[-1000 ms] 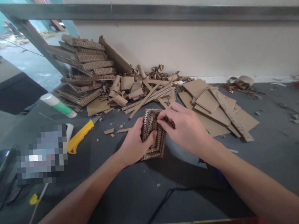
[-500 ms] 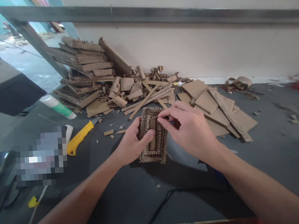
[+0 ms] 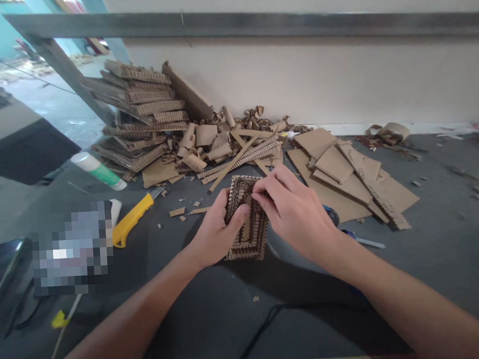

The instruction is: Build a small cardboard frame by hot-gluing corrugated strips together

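A small rectangular cardboard piece [image 3: 248, 252] with nested corrugated walls is tilted up above the dark table. My left hand [image 3: 216, 231] is closed around its left side, the thumb lying across the inner layers. At its upper right, my right hand [image 3: 295, 208] has thumb and index finger pinched together just inside the rim. Whatever those fingertips hold, if anything, is hidden or too small to name. The right hand covers part of the piece's upper right wall.
A yellow utility knife [image 3: 133, 220], a blurred-out phone-like object [image 3: 72, 250] and a white-green glue stick [image 3: 98, 171] lie left. Stacked corrugated slabs [image 3: 147, 106] stand behind, beside curled cardboard scraps [image 3: 205, 141]. Flat cardboard sheets [image 3: 335, 164] lie right; a black cable [image 3: 263, 328] runs in front.
My right hand has shifted slightly left and down over the cardboard piece, fingers still pinched. My left hand keeps its hold. The whole view has moved a little.
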`<state>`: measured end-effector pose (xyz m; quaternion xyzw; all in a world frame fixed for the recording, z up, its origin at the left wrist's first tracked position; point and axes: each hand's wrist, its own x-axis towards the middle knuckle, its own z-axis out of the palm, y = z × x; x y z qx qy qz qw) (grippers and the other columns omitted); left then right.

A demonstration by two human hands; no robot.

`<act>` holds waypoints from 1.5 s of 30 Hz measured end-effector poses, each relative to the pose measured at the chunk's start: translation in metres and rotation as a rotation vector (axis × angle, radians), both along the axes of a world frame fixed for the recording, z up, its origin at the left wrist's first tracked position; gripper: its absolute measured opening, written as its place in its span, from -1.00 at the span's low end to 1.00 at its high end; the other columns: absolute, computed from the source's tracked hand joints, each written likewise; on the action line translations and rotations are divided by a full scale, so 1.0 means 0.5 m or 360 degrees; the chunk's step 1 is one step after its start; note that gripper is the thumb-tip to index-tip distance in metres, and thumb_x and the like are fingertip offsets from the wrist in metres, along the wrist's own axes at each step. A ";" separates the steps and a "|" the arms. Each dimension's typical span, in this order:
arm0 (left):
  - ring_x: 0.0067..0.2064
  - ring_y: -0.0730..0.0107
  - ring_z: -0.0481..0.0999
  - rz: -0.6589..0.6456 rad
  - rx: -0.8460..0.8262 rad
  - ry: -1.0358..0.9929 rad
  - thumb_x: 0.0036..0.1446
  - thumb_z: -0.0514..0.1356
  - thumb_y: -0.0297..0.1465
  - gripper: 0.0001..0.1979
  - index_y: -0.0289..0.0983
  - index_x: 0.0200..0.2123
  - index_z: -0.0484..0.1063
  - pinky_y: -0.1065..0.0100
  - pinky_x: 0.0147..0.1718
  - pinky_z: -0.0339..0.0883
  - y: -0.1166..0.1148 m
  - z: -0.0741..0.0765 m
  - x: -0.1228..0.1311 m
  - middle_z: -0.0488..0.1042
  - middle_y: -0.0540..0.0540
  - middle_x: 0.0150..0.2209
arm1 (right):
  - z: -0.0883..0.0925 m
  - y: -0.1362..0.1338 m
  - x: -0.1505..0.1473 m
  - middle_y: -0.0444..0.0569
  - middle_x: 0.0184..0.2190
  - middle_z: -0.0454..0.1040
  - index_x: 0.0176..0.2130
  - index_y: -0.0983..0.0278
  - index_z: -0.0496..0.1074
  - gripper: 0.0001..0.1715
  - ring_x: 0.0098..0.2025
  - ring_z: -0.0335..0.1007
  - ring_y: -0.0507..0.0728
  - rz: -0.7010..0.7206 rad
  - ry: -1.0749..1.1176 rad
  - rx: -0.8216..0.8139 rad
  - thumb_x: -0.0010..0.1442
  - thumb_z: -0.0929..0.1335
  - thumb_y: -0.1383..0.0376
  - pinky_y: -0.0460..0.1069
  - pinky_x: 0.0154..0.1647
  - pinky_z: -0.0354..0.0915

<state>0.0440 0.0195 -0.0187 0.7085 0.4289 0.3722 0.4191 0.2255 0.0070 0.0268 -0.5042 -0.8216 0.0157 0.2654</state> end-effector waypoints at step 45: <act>-0.45 0.43 0.39 0.0258 0.0474 0.0255 0.37 0.02 -0.26 -0.85 -0.21 -0.22 0.22 0.39 -0.48 0.20 -0.003 -0.013 -0.004 0.38 0.04 -0.43 | -0.023 -0.007 -0.009 0.02 -0.26 0.38 -0.24 0.32 0.47 -0.71 -0.36 0.31 0.03 0.0153 0.0001 0.0216 0.41 0.20 0.34 -0.06 -0.49 0.16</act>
